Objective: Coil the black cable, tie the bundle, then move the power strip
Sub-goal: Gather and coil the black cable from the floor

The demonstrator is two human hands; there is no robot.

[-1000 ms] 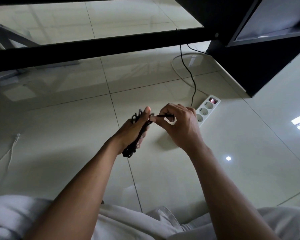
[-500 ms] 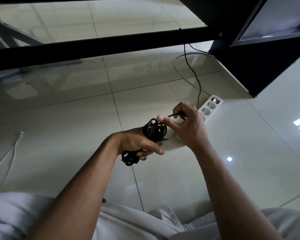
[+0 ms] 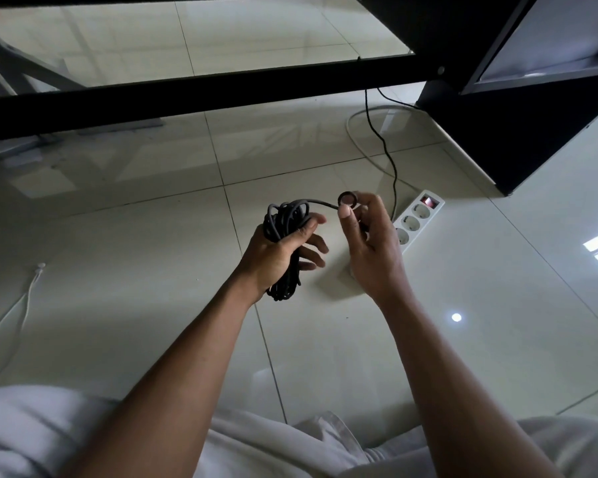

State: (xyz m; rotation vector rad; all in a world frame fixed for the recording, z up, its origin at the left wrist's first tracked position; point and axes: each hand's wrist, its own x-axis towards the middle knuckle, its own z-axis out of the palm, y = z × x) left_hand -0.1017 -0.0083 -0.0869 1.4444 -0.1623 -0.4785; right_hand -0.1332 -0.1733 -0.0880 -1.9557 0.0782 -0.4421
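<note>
A left hand (image 3: 277, 253) grips the coiled black cable (image 3: 285, 229) while the right hand (image 3: 370, 243) pinches its ring-shaped end (image 3: 346, 199), a white power strip (image 3: 416, 217) at two o'clock.

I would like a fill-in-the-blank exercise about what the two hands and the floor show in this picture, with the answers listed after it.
1. The coiled black cable is gripped in the ____ hand.
2. The right hand pinches the cable's round end between thumb and ____.
3. The white power strip lies on the ____.
4. The strip's switch glows ____.

Answers: left; forefinger; floor; red
</note>
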